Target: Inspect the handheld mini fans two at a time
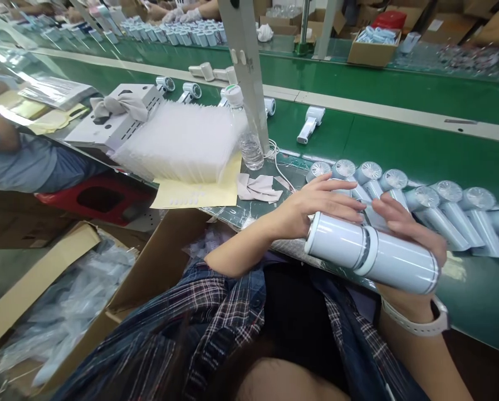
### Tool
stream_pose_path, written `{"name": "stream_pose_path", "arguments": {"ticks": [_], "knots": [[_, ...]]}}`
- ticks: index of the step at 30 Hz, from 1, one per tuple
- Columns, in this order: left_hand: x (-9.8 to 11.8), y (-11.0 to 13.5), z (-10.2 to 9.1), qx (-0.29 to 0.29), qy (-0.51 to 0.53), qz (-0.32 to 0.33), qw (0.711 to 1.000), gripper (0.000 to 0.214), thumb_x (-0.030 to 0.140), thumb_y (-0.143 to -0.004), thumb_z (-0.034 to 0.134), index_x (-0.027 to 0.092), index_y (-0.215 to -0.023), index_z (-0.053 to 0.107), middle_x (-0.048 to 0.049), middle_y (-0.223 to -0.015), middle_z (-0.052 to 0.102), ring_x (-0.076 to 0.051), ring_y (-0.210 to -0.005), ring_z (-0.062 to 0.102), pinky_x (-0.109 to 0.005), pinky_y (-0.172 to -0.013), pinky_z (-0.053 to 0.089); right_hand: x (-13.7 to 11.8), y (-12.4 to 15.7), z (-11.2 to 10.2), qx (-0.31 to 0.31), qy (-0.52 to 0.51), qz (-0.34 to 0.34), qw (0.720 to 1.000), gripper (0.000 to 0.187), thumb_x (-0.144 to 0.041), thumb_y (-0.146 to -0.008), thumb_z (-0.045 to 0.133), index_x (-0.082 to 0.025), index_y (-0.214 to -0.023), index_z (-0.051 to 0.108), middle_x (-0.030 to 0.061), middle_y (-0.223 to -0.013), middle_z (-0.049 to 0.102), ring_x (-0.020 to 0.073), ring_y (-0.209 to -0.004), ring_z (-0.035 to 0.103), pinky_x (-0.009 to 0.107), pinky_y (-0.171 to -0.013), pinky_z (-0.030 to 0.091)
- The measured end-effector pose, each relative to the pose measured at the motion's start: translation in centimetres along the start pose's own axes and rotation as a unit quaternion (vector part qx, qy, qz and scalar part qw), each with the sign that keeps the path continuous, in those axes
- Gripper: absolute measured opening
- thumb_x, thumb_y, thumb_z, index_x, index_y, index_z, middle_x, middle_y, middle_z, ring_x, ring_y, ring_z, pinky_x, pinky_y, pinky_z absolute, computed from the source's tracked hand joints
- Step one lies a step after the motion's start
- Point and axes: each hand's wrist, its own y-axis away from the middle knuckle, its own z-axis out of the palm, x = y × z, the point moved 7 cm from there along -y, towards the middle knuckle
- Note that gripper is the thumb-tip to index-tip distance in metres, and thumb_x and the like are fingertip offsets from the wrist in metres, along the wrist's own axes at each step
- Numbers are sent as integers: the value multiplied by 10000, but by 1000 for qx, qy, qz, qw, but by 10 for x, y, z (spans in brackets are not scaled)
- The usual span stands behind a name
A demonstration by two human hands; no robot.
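Observation:
In front of my chest is a light blue, glossy two-section cylinder (404, 259), tilted down to the right, with a pale ring and dark gap near its middle. I cannot tell whether it is one piece or two ends meeting. My left hand (312, 203) is at its left end, fingers stretched over the far side and thumb mostly hidden. Around the right section curves my right hand (416, 228), its palm hidden behind the cylinder. Just beyond my hands, light blue handheld fans (450, 192) lie in a row with round ends up.
Left of my hands stand a clear bottle (252, 147), a stack of white sleeves (182, 139) and yellow paper (199, 192). A metal post (249, 72) rises by the green belt (358, 136), where a fan (311, 123) lies. A cardboard box (157, 262) sits below; co-workers are nearby.

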Motion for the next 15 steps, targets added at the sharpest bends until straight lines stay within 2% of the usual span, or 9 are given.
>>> {"name": "stream_pose_path", "arguments": {"ticks": [2, 6, 9, 12, 15], "knots": [[2, 3, 1, 9, -22, 20, 1000, 270, 363, -1061, 658, 326, -1282, 810, -51, -1354, 805, -270, -1522, 595, -566, -1372, 288, -5, 2, 1, -26, 43, -72, 996, 462, -342, -542, 1029, -333, -956, 824, 86, -1207, 837, 424, -1477, 611, 726, -1301, 388], [0, 5, 8, -5, -39, 9, 999, 294, 413, -1079, 622, 296, -1257, 824, -69, -1303, 815, -268, -1497, 607, -550, -1345, 358, -1, 8, -3, -55, 58, -105, 991, 431, -369, -702, 981, -385, -1102, 820, 33, -1253, 839, 388, -1430, 659, 736, -1323, 348], [2, 6, 10, -6, -36, 38, 999, 304, 431, -1079, 624, 275, -1257, 815, -73, -1300, 812, -250, -1458, 630, -484, -1274, 464, 1, 11, -4, -92, 55, -147, 983, 571, -341, -706, 987, -368, -1243, 791, 57, -1325, 817, 393, -1414, 674, 720, -1311, 392], [4, 6, 10, 11, -51, 74, 996, 272, 372, -1080, 637, 246, -1266, 790, -83, -1307, 812, -225, -1403, 656, -428, -1227, 510, 0, 14, 2, -144, 57, -212, 965, 765, -217, -686, 972, -332, -1399, 717, 92, -1388, 787, 392, -1367, 707, 693, -1264, 477], [-4, 5, 17, -6, -62, 59, 996, 263, 366, -1079, 633, 242, -1259, 778, -92, -1288, 814, -224, -1339, 677, -427, -1183, 537, 8, 12, 0, -155, 48, -198, 967, 798, -180, -714, 945, -312, -1449, 663, 108, -1431, 760, 387, -1363, 709, 656, -1212, 539]]}}
